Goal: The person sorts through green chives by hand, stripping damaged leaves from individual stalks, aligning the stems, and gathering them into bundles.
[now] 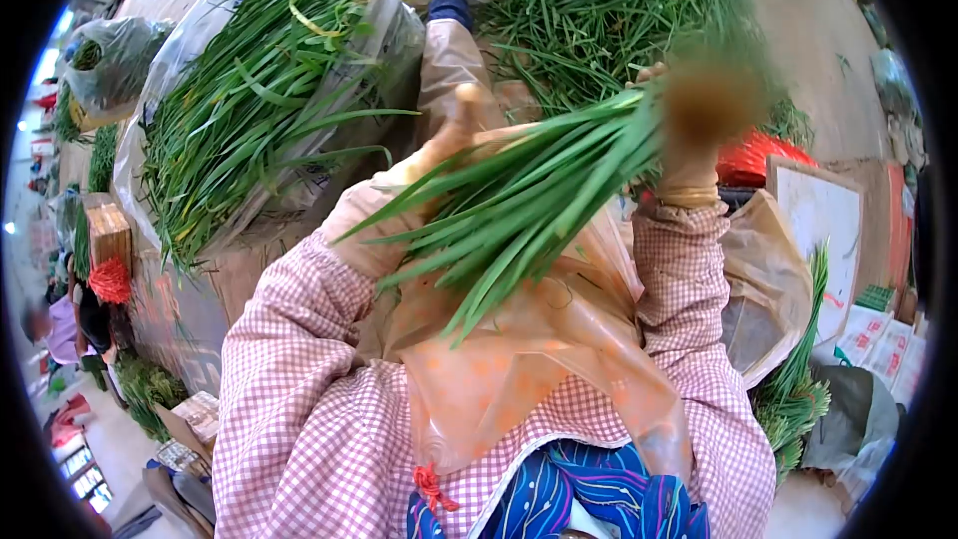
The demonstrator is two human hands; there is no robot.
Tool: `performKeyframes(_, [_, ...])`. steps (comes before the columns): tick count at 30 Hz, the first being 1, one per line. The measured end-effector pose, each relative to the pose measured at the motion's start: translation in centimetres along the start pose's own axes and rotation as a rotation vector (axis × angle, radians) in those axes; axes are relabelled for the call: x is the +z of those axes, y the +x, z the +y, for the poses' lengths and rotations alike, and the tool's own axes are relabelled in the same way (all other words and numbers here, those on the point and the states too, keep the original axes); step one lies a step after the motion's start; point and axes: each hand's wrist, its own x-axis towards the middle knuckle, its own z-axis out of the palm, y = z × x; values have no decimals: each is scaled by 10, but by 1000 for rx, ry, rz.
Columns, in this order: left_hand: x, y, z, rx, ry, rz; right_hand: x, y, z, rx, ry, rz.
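A bunch of long green leaves [539,210] slants across the middle in front of my body, its tips toward the lower left. My right hand [691,145], partly smeared by motion, grips the bunch at its upper right end. Behind the leaf tips is my left hand [439,155], thumb up and apart from the stretched fingers, its palm partly hidden by the leaves. Loose green leaves [599,15] lie heaped beyond my hands. Another big pile of leaves [249,100] fills a clear plastic bag [140,155] at the left.
A plastic apron [499,379] covers my lap. Red ties [763,155] and a white board [818,230] are at the right, above more green bundles [793,399]. A smaller bag [120,70], red strings [110,281] and a person in purple [65,324] are at the left.
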Motion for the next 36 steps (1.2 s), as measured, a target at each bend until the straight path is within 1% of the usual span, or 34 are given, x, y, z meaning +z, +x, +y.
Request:
performKeyframes(1, [-2, -6, -8, 5, -124, 11, 1, -1, 1, 7, 31, -35])
performKeyframes(2, [-5, -14, -16, 25, -247, 21, 5, -1, 0, -55, 42, -35])
performKeyframes(4, [-10, -30, -32, 75, -488, 20, 28, -6, -2, -271, 14, 3])
performKeyframes(6, [-8, -39, -38, 103, -613, -13, 45, -11, 1, -402, -52, 59])
performKeyframes(7, [-4, -42, -37, 96, -608, -37, 49, -13, 2, -398, -103, 91])
performKeyframes(8, [0, -41, -35, 74, -558, -63, 51, -14, 5, -356, -159, 131])
performKeyframes(10, [13, -37, -24, 22, -399, -135, 48, -15, 7, -129, -253, 211])
performKeyframes(11, [19, -35, -26, -49, -429, -64, 42, -11, 10, -11, -249, 255])
performKeyframes(12, [21, -29, -33, -104, -339, -8, 36, -7, 13, 72, -211, 293])
performKeyframes(13, [23, -25, -39, -113, -316, 29, 32, 3, 13, 163, -116, 300])
performKeyframes(14, [26, -23, -43, -122, -290, 66, 29, 2, 17, 123, -99, 406])
performKeyframes(15, [27, -21, -44, -129, -286, 52, 29, 4, 17, 131, -92, 390])
performKeyframes(17, [31, -15, -46, -252, -283, 57, 27, 4, 17, 138, -97, 372])
performKeyframes(20, [29, -6, -53, -337, -304, 13, 15, 11, 18, 193, -53, 303])
performKeyframes(21, [33, -3, -51, -367, -305, 57, 14, 15, 19, 212, -14, 296])
performKeyframes(22, [36, -1, -46, -375, -291, 46, 12, 17, 20, 219, 12, 284])
performKeyframes(24, [42, 3, -32, -471, -265, 126, 13, 13, 17, 230, -33, 374])
performKeyframes(25, [36, 8, -37, -503, -254, 194, 6, 15, 18, 229, -19, 402])
performKeyframes(26, [32, 11, -30, -512, -237, 187, -5, 18, 18, 265, 25, 445])
performKeyframes(28, [21, 18, -2, -653, -208, 315, -21, 24, 21, 238, 63, 444])
performKeyframes(29, [12, 22, 9, -590, -131, 265, -24, 24, 20, 225, 79, 444])
performKeyframes(30, [0, 26, 22, -526, -52, 212, -13, 17, 14, 122, 182, 390])
performKeyframes(31, [-12, 32, 41, -475, -66, 109, -5, 12, 9, 16, 284, 333])
performKeyframes(32, [-28, 38, 63, -427, -80, 5, -7, 9, 5, 33, 371, 222])
performKeyframes(33, [-90, 48, 54, -436, -435, -336, -22, 7, 8, 78, 404, 95])
performKeyframes(34, [-62, 63, 64, -194, -484, -196, -41, 4, 21, 119, 429, -33])
performKeyframes(36, [-2, 104, 76, -236, 372, 328, -60, -5, 65, 316, 482, 261])
